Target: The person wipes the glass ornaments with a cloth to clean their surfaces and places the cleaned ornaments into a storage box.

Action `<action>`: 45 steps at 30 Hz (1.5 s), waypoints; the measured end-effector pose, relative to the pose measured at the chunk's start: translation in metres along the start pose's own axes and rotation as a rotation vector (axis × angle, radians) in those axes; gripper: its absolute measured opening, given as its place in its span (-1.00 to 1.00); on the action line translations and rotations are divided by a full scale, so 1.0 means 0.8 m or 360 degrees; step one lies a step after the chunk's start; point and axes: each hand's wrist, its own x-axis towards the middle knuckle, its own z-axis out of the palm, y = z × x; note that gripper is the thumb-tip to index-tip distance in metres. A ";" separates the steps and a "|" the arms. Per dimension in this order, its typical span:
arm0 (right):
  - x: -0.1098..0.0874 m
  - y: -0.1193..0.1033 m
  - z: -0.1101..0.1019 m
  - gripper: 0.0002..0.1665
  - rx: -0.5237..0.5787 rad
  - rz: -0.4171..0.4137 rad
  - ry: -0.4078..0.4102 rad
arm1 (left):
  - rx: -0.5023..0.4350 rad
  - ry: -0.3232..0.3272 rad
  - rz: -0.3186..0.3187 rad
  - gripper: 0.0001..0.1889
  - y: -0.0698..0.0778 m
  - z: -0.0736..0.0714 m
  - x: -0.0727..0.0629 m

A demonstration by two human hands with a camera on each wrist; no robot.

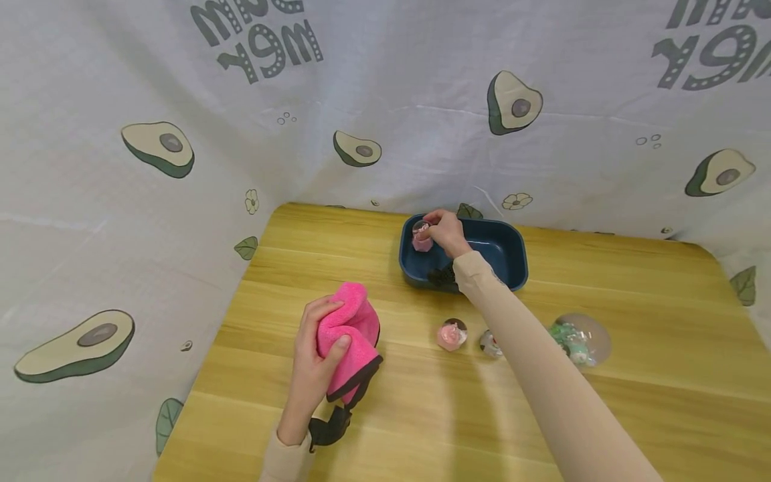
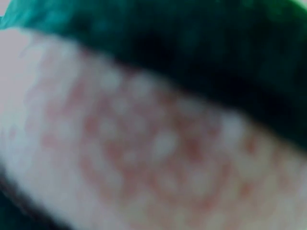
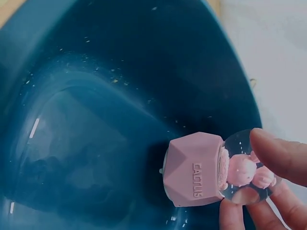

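My right hand reaches into the left end of a dark blue basin. Its thumb and fingers hold the clear globe of a small snow globe, whose faceted pink base reads CACTUS and whose dome has pink cactus shapes inside. In the head view this snow globe stands by the basin's left wall. Over the table's left side, my left hand grips a bunched bright pink cloth with black edging. The left wrist view is a close blur of pale, reddish and dark green surfaces.
Several globes stand on the wooden table: a pink-based snow globe, a small clear one partly behind my right arm, and a larger globe with green and white inside. A patterned curtain hangs behind the table.
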 end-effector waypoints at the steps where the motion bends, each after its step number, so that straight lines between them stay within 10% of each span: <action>1: 0.000 0.001 0.000 -0.47 -0.0015 0.0004 0.0005 | -0.0002 -0.0001 0.0000 -0.52 0.000 0.000 0.000; 22: -0.010 0.004 -0.008 -0.41 0.0009 0.0001 -0.0089 | 0.0016 -0.0050 -0.0036 -0.49 0.002 0.008 0.003; 38: -0.059 0.014 -0.036 -0.41 0.0774 -0.0281 -0.0143 | 0.0015 -0.0064 -0.0051 -0.49 0.001 0.012 0.004; 45: -0.101 0.014 -0.055 -0.40 0.0958 -0.0447 -0.0146 | 0.0028 -0.0056 -0.0070 -0.55 0.037 0.017 0.012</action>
